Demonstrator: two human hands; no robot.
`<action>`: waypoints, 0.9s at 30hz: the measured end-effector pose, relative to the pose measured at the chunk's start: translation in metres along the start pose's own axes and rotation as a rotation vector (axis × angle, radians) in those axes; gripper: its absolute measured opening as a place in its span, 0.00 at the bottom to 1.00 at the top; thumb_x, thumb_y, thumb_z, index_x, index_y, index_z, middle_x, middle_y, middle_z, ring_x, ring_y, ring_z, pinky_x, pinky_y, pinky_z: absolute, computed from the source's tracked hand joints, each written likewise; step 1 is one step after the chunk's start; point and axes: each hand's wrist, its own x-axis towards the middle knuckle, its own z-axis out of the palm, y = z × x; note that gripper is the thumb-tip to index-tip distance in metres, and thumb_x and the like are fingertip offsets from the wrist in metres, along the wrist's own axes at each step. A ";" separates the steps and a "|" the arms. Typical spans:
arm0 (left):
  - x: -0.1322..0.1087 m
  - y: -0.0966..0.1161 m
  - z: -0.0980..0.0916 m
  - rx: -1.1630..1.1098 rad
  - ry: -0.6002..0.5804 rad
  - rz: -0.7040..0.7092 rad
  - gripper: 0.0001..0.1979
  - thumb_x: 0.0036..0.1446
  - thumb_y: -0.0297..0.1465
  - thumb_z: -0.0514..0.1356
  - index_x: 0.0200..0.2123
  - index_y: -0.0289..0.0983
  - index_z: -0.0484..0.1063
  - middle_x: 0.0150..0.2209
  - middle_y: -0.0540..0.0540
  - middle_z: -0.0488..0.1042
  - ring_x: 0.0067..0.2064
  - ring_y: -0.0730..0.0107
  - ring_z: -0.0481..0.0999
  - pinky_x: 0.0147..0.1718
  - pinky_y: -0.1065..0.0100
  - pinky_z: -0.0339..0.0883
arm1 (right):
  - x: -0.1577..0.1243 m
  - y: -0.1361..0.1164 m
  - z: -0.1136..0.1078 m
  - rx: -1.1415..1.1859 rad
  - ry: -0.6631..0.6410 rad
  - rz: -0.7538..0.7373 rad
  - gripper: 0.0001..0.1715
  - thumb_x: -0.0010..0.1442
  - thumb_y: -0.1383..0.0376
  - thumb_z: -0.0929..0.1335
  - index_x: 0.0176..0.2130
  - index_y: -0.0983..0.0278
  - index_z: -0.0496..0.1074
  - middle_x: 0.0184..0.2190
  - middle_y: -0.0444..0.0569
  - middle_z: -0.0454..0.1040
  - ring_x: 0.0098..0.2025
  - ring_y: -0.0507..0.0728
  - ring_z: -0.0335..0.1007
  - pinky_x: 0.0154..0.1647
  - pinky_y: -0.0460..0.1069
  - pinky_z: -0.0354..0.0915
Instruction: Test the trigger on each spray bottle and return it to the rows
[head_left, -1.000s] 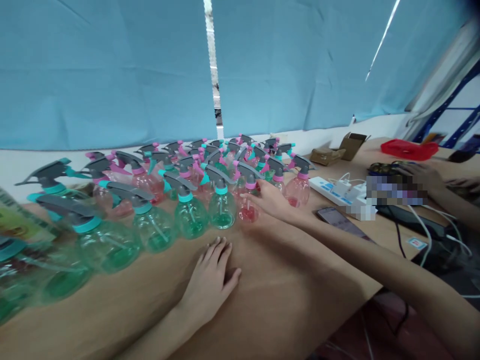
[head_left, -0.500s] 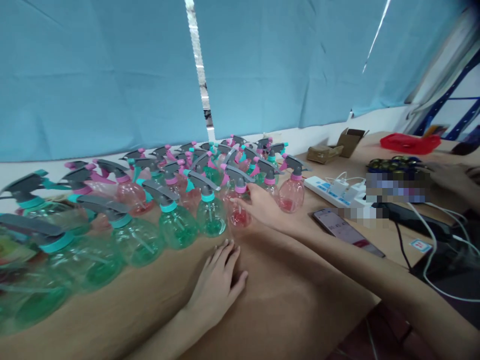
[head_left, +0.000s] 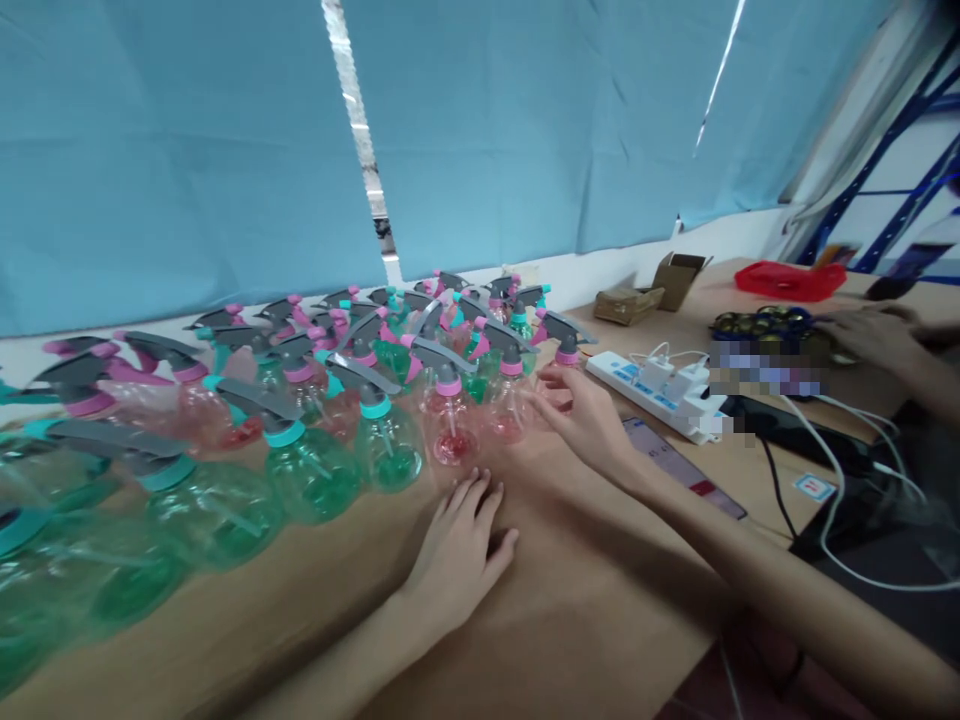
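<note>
Several clear spray bottles with grey triggers stand crowded on the brown table (head_left: pixel 592 620), green ones (head_left: pixel 386 450) toward the left and front, pink ones (head_left: pixel 450 430) toward the right. My left hand (head_left: pixel 461 555) lies flat on the table just in front of them, fingers stretched, holding nothing. My right hand (head_left: pixel 589 420) reaches to the rightmost pink bottle (head_left: pixel 564 345), with loosely spread fingers at its body, which the hand partly hides. I see no closed grip.
A white power strip (head_left: pixel 652 392) with plugs and cables lies right of the bottles, and a phone (head_left: pixel 679 465) lies in front of it. Farther back are a small cardboard box (head_left: pixel 679 278) and a red tray (head_left: pixel 787 280). Another person's hand (head_left: pixel 870 330) works at the right. A blue curtain hangs behind.
My right hand has moved from the front pink bottle over to the rightmost pink one. The view has swung right. My left hand stays flat on the table.
</note>
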 end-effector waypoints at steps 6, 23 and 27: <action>0.020 0.011 0.004 0.010 -0.022 -0.009 0.22 0.63 0.35 0.53 0.56 0.29 0.64 0.58 0.33 0.65 0.60 0.49 0.62 0.55 0.48 0.58 | 0.017 0.000 0.016 -0.047 -0.053 0.019 0.30 0.57 0.52 0.67 0.53 0.68 0.65 0.51 0.61 0.72 0.54 0.67 0.68 0.51 0.59 0.63; 0.019 0.007 -0.004 -0.318 0.200 -0.135 0.07 0.61 0.32 0.53 0.42 0.38 0.64 0.41 0.44 0.71 0.43 0.59 0.74 0.43 0.56 0.69 | -0.015 -0.010 -0.003 -0.133 -0.143 0.040 0.34 0.55 0.46 0.67 0.50 0.68 0.63 0.45 0.59 0.75 0.45 0.68 0.73 0.39 0.57 0.66; 0.014 0.009 -0.003 -0.376 0.297 -0.170 0.21 0.57 0.33 0.58 0.53 0.38 0.57 0.51 0.40 0.67 0.53 0.55 0.69 0.50 0.52 0.64 | -0.039 -0.026 -0.018 -0.129 -0.169 0.028 0.32 0.55 0.46 0.66 0.49 0.66 0.63 0.43 0.58 0.75 0.43 0.67 0.73 0.38 0.57 0.66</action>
